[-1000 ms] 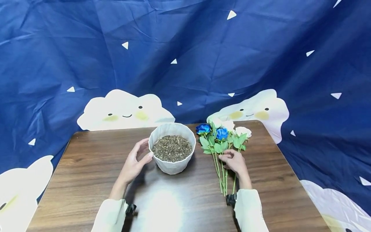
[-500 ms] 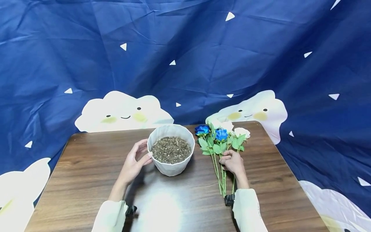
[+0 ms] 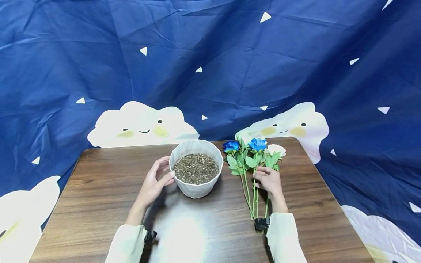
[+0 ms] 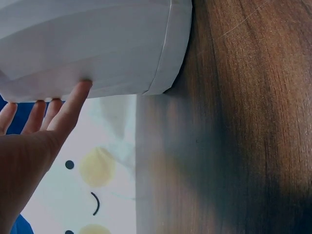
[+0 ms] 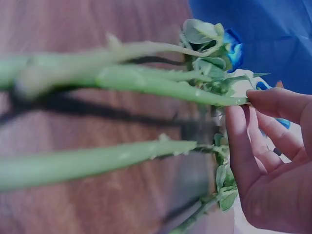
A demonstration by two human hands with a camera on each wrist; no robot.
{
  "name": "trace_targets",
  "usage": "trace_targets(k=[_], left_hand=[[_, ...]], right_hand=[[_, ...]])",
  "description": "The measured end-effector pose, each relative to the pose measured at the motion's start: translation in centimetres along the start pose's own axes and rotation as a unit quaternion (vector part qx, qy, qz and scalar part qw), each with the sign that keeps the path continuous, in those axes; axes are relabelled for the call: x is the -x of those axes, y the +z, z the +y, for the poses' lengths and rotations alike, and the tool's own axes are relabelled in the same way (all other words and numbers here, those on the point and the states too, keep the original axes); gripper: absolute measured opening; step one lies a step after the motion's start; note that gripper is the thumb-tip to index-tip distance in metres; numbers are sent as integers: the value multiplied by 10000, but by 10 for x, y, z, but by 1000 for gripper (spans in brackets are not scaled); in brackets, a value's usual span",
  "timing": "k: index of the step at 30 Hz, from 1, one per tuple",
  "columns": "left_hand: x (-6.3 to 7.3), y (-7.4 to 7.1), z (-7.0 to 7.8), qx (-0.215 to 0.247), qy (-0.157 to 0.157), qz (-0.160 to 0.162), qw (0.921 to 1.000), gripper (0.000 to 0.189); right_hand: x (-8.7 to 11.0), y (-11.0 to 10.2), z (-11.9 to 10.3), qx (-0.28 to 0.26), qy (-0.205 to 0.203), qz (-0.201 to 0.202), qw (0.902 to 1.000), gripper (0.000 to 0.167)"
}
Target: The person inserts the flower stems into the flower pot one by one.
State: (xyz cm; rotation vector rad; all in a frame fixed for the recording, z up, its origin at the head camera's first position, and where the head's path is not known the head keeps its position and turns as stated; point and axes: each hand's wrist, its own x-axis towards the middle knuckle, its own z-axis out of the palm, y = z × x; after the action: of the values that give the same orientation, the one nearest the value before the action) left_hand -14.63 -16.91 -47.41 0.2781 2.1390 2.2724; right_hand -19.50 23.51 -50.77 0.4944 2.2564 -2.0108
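A white faceted flower pot (image 3: 196,190) filled with dark soil (image 3: 196,168) stands on the table. My left hand (image 3: 155,184) rests against its left side, thumb at the rim; in the left wrist view the fingertips touch the wall of the pot (image 4: 117,53). At the right, my right hand (image 3: 270,181) pinches the green stem of a blue rose (image 3: 257,144) between thumb and fingers, as the right wrist view shows on the stem (image 5: 195,93). Another blue rose (image 3: 231,146) and a white rose (image 3: 276,150) lie beside it; further white blooms are mostly hidden behind the held rose.
The brown wooden table (image 3: 112,182) carries the pot and the flowers. Other stems (image 3: 249,199) lie close under and beside the right hand. A blue curtain (image 3: 210,47) with white clouds hangs behind the table's far edge.
The right hand has shifted slightly right, and the blue rose it pinches has risen and moved right, now covering white blooms. The left hand stays against the pot.
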Motion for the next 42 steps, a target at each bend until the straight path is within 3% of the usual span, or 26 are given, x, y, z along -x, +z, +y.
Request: trace_targets(k=[8,15,21,31,42], left_hand=[[-1,1,1,-47,-80,15,10000,57],[-1,1,1,71,-35,7,10000,57],[-2,0,1,70,4,-7,10000,58],[-1,0,2,90,-71,-54,9999,57],[-2,0,1,99,-94,-45,9999,57]], right_hand=[[2,-1,-11,-723,-34,351,9968,41],[2,2,-21,-1476,-36,462,9880,32],[2,4,-30,-2124,-15,362,9765,45],[9,7,-47,-2604,3,131,9654,36],[13,15,-60,-2842,-272,6,9584,54]])
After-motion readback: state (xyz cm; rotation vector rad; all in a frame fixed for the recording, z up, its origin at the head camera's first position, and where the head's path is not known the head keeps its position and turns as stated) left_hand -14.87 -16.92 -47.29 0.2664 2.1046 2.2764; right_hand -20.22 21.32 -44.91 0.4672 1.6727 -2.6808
